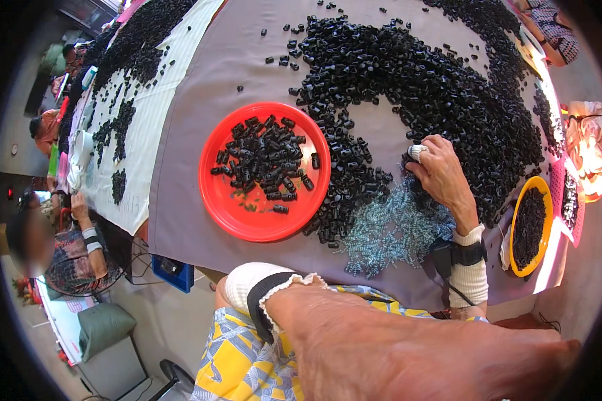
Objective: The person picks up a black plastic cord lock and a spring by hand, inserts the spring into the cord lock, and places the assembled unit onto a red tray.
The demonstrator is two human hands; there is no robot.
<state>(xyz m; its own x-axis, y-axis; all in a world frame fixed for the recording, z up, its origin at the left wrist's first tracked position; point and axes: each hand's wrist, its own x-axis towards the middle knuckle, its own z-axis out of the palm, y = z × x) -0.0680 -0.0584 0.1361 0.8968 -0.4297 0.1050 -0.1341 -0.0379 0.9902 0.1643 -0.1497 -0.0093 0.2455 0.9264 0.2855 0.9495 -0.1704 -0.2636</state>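
Close to the camera, my left hand (421,347) and wrist stretch across the lower right, with a white cuff and black band (261,294); the fingers cannot be made out. My right hand (441,170) is over the table with its fingers bent together, a white finger cover (418,152) on one fingertip. Whatever lies between those fingertips is hidden. Below it spreads a heap of small pale blue, spring-like coils (388,230). Small black tubular plastic pieces (441,87) form a large pile around it. More black pieces (267,157) lie on a round red plate (214,207).
An orange-yellow basket (547,220) of thin black pieces stands at the right edge, beside a pink basket (558,184). A grey cloth (187,134) covers the table. Another person (73,257) sits at the left, near a white-covered table part (140,167). A blue tray (172,273) juts below the edge.
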